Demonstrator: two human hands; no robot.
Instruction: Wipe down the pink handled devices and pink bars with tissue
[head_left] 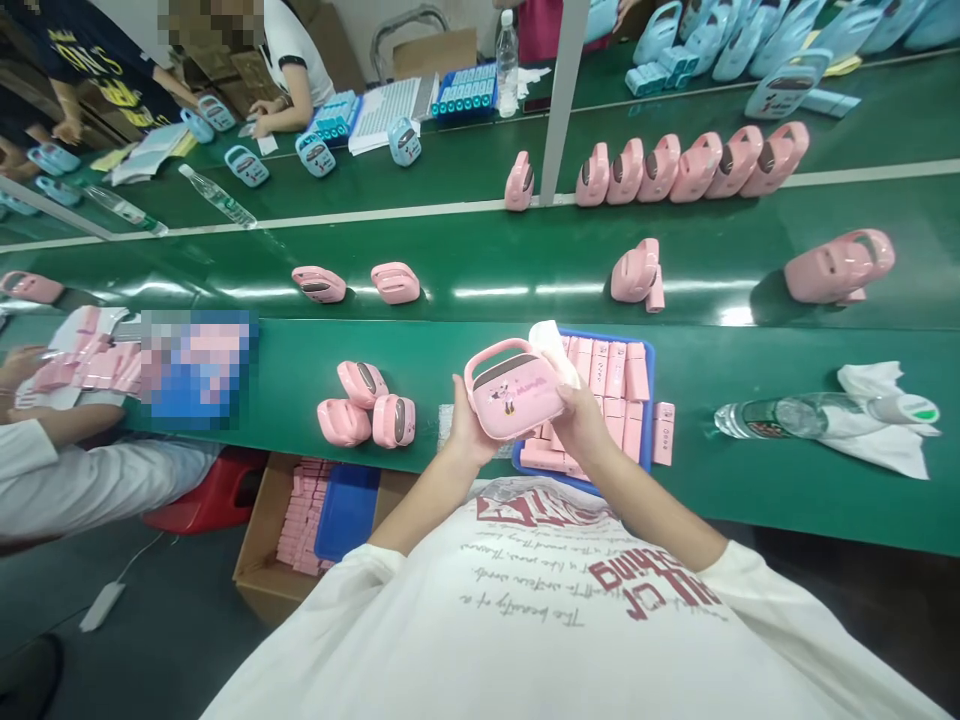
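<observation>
Between my two hands is a pink handled device, with a dark strip along its top and a cartoon figure on its front. My left hand is closed around its left side. The right edge is gripped by my right hand, which also has a white cloth at its fingers. Below and behind the device lies a blue tray of small pink bar-shaped pieces, partly hidden by my right hand and arm. Another pink piece is outside the tray, at its right.
Three pink devices cluster left on the green table. A plastic bottle lies on white cloth at right. More pink devices line the far shelf. A cardboard box sits below; co-workers are left and across.
</observation>
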